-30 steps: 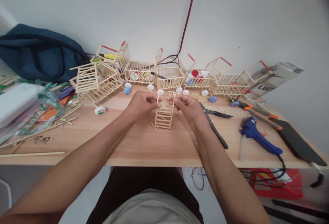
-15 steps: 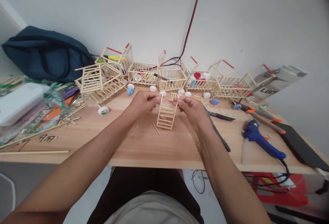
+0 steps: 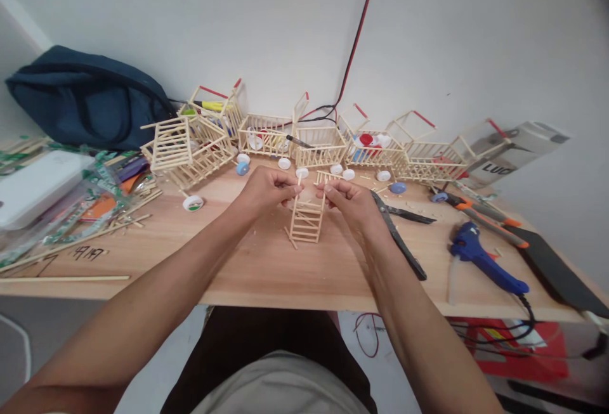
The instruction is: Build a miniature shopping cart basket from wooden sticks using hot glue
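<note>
Left hand: thumb and fingers pinching left rail of ladder-like stick frame, near its far end.
Right hand: same grip, right rail.
By frame's near left corner: short loose stick.
Back row: miniature stick shopping carts, several handles red, white and blue wheels.
Right side: blue glue gun, orange-handled pliers.
Left side: navy bag behind white case.

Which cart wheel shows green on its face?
The leftmost wheel, white with green on its face; the other wheels in view look plain white or blue.
</note>
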`<state>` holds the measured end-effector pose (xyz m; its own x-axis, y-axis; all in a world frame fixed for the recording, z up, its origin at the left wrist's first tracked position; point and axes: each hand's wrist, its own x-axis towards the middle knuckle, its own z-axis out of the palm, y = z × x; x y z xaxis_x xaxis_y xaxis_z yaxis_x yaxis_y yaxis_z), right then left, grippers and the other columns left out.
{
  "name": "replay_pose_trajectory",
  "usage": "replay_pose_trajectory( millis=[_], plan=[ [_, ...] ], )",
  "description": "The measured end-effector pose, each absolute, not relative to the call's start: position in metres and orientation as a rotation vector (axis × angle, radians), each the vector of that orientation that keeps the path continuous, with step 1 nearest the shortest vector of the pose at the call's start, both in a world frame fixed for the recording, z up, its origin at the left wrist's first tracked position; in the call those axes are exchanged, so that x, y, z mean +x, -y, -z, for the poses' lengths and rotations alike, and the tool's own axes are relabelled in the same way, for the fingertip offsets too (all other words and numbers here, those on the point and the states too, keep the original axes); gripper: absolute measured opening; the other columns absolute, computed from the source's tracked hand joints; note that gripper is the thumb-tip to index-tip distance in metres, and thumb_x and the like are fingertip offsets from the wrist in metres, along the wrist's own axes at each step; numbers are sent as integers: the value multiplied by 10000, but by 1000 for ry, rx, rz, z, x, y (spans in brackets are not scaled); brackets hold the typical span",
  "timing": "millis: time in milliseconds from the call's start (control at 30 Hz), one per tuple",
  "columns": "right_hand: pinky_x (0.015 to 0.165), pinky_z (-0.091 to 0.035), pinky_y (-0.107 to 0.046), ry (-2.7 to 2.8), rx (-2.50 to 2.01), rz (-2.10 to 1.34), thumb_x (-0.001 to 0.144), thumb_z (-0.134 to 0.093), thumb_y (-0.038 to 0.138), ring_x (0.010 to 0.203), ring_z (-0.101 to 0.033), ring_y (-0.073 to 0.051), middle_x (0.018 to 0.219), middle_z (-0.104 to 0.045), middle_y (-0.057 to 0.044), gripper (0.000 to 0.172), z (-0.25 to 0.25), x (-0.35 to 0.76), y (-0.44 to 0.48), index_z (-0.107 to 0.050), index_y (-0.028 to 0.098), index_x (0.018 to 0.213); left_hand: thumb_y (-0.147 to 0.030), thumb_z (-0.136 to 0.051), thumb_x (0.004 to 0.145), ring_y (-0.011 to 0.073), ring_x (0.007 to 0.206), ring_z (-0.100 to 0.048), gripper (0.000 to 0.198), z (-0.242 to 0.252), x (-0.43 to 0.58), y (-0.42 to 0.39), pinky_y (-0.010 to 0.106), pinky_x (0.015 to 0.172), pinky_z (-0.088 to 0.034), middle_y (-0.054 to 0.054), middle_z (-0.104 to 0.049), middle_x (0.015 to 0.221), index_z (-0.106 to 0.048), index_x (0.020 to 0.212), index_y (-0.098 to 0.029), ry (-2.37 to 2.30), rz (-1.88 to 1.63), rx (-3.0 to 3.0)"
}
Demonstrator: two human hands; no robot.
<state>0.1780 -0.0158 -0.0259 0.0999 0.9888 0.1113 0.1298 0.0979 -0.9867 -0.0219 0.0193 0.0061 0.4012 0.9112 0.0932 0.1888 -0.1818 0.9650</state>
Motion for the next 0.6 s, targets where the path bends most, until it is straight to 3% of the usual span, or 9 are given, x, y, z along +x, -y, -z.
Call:
replay_pose_trajectory(
  millis=[467, 600],
  plan=[
    [617, -441, -257, 1246, -1292, -1001, 711, -694, 435, 692, -602, -145, 800, -739, -55, 256, 24, 175, 16, -700, 188, 776, -225, -717, 671, 64, 463, -509, 106, -5, -20, -20, 167, 474, -399, -17, -591, 498, -722, 683, -120, -990, -909, 1548],
    [615, -451, -259, 1263, -1288, -982, 725, -690, 434, 658, -593, -134, 817, -748, -59, 261, 24, 175, 17, -707, 183, 796, -247, -771, 622, 75, 481, -539, 148, -5, -18, -18, 195, 507, -476, -15, -611, 533, -723, 678, -118, -993, -906, 1467]
  ],
)
